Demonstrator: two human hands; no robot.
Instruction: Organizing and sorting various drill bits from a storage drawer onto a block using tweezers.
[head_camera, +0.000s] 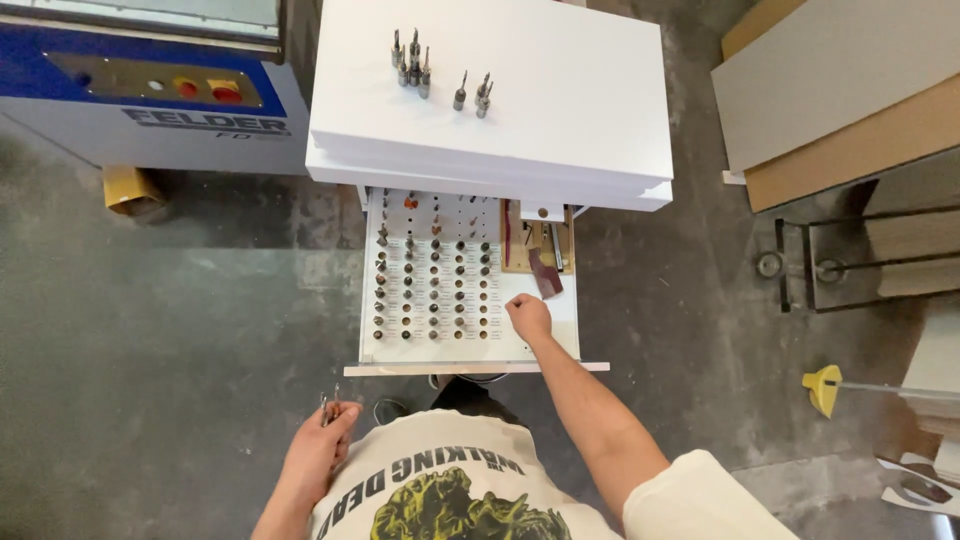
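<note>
An open white drawer (545, 335) holds rows of drill bits (433, 285) standing in a perforated rack. My right hand (528, 317) reaches into the drawer, fingers curled, resting on the white tray just right of the rack's lower rows. Whether it holds anything I cannot tell. My left hand (322, 450) is down by my chest, closed around a couple of thin metal bits (328, 406). On the white cabinet top (560, 110) stand several loose metal bits (413, 66) and a smaller group (477, 94).
A wooden tray with small tools (537, 245) sits in the drawer's right rear. A blue and white machine (150, 95) stands at the left. Boards (840, 100) and a metal frame (850, 265) lie at the right. A yellow funnel-like piece (823, 387) is on the concrete floor.
</note>
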